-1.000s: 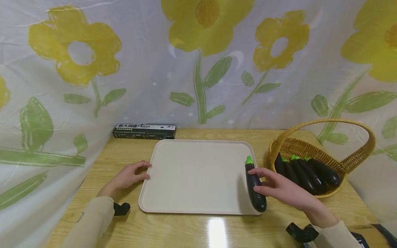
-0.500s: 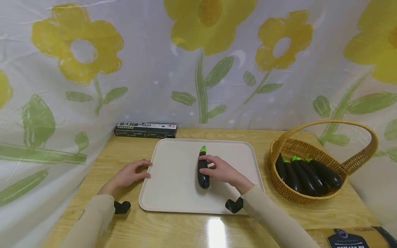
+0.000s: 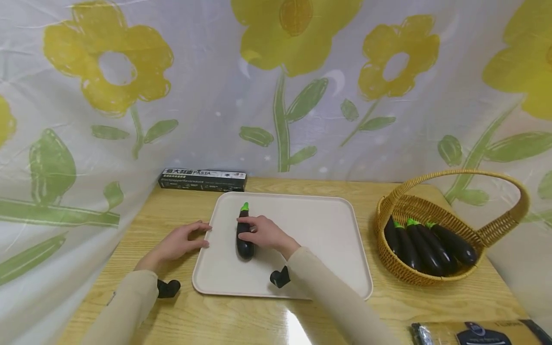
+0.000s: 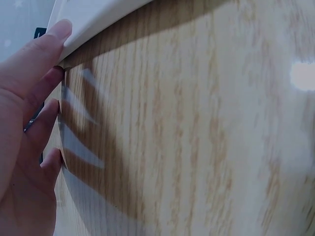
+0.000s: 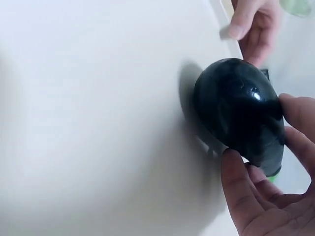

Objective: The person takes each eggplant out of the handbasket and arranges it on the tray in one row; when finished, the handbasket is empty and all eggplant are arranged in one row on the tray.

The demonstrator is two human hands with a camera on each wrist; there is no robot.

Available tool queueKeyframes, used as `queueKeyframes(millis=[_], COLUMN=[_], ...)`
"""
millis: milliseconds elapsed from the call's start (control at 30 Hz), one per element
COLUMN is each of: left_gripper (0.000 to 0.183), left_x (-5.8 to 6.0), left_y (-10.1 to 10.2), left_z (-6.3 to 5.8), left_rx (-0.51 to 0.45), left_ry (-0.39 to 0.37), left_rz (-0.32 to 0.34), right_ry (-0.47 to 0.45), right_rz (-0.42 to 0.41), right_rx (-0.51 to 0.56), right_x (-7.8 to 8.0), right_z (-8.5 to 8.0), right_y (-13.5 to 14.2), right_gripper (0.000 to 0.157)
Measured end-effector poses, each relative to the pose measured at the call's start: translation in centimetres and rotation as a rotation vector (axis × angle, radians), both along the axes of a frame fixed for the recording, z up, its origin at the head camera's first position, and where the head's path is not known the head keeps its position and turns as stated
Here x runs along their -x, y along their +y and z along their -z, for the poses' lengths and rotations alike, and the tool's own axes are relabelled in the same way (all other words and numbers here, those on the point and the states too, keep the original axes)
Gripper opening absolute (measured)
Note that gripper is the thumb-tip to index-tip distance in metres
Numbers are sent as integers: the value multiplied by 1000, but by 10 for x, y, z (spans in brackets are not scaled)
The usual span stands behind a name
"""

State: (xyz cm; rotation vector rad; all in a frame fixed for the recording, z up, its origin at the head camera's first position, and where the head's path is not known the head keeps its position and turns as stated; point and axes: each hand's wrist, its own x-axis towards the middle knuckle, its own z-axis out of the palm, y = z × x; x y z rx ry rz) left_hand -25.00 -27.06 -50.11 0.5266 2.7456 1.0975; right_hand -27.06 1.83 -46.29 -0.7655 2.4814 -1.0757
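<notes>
My right hand (image 3: pixel 268 233) holds a dark purple eggplant (image 3: pixel 246 249) with a green stem end over the left part of a white tray (image 3: pixel 302 268). Thumb and fingers grip it from both sides, as the right wrist view shows, where the rounded end of the eggplant (image 5: pixel 236 105) faces the camera and casts a shadow on the tray. At the tray's left edge is my left hand (image 3: pixel 181 244), its thumb and fingertips right at the rim. The left wrist view has the thumb (image 4: pixel 42 49) against the rim and the other fingers loosely bent beside it.
On the right stands a wicker basket (image 3: pixel 401 268) with a tall handle, holding several eggplants (image 3: pixel 431 249). A dark pasta box (image 3: pixel 202 180) lies behind the tray, and a brown package (image 3: pixel 478 333) at the front right. A flowered curtain hangs behind the wooden table (image 3: pixel 142 215).
My right hand has carried the eggplant leftward across the tray, from its right edge to its left part. The left hand has stayed at the tray's left rim.
</notes>
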Motion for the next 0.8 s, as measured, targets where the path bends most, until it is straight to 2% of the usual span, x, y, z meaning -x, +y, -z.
queueKeyframes(millis=[200, 400, 800], left_gripper=[44, 43, 43], left_x=[1, 2, 2], left_y=[-1, -1, -1], left_z=[-1, 1, 0], left_rx=[-6, 8, 11], left_ry=[-19, -10, -16], left_rz=[7, 8, 3], right_ry=[30, 59, -38], right_rz=[35, 77, 128], right_rx=[-31, -52, -6], right_x=[2, 4, 3], right_z=[-1, 1, 4], right_y=[-23, -30, -30], right_gripper=[47, 45, 43])
